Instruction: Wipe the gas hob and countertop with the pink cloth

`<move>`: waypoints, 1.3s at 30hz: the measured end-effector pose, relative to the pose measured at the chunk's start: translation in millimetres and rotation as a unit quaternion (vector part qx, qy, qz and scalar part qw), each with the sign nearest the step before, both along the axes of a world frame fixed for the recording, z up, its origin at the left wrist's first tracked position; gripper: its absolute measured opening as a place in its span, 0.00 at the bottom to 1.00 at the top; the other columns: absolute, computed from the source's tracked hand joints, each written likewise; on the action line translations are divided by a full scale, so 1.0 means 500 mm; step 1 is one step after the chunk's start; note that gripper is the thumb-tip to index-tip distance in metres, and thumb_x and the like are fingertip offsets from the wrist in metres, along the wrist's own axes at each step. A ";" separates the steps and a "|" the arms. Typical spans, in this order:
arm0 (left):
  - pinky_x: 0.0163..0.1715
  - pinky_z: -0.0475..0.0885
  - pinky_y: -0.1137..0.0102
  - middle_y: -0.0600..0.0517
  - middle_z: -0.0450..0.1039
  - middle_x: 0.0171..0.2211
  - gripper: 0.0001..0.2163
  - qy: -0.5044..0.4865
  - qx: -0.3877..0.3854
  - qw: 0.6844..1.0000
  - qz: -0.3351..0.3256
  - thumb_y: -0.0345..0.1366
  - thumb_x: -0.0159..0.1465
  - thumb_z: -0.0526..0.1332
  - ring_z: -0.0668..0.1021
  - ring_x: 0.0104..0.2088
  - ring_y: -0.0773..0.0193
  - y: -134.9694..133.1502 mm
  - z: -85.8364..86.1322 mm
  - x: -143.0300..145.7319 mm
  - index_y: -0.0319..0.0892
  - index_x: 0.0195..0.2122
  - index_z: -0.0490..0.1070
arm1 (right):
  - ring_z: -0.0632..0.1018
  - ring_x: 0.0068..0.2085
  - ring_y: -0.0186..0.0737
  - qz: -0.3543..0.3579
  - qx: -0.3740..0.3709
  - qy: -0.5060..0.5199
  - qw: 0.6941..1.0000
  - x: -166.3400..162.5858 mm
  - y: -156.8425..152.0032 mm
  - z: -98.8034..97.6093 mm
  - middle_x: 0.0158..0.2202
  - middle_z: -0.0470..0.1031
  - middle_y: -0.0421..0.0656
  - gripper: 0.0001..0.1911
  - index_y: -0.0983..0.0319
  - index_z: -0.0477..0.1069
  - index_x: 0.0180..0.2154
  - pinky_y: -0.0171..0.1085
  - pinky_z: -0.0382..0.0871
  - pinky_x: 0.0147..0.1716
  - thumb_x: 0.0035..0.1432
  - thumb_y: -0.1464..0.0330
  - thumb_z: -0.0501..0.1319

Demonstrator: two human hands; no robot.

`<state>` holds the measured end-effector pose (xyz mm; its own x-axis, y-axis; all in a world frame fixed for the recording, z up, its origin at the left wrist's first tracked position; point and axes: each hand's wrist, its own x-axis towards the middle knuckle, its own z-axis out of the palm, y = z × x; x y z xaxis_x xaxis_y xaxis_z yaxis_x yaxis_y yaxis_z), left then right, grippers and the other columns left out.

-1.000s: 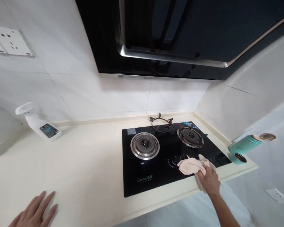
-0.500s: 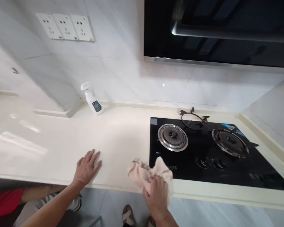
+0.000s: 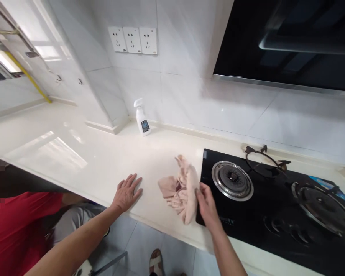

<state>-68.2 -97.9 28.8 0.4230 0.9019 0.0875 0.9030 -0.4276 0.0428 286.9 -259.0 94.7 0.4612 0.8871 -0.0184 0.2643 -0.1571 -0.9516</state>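
My right hand (image 3: pixel 207 203) grips the edge of a crumpled pink cloth (image 3: pixel 179 188), fingers closed on it. The cloth is bunched over the cream countertop (image 3: pixel 100 161), just left of the black gas stove (image 3: pixel 261 214). Its folds hide part of my fingertips. My left hand (image 3: pixel 128 193) rests flat on the counter near the front edge, fingers spread, holding nothing. A white spray bottle (image 3: pixel 143 119) with a dark label stands upright at the back, against the wall's base.
A pan support ring (image 3: pixel 260 151) sits off its burner at the stove's back edge. Above hangs a black range hood (image 3: pixel 290 42). Wall sockets (image 3: pixel 133 40) are behind the bottle. A person in a red shirt (image 3: pixel 20 230) is low at the left, below the counter edge.
The view has turned left. My right hand has moved the cloth off the stove's front corner onto the counter beside it, and the cloth is more spread out. My left hand stays flat.
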 end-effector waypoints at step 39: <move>0.69 0.52 0.42 0.50 0.43 0.77 0.30 -0.228 -0.016 0.924 -0.306 0.52 0.70 0.55 0.48 0.76 0.50 -0.170 0.081 0.560 0.58 0.73 0.55 | 0.65 0.67 0.79 -0.248 -0.067 -0.404 0.878 0.206 -0.091 -0.211 0.65 0.66 0.68 0.41 0.63 0.63 0.65 0.78 0.63 0.55 0.60 0.45 0.48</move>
<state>211.8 -182.8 69.1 0.7804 0.5109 0.3606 0.3768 -0.8444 0.3808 390.1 -304.6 -10.8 0.7008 0.5891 0.4023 0.7117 -0.5398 -0.4495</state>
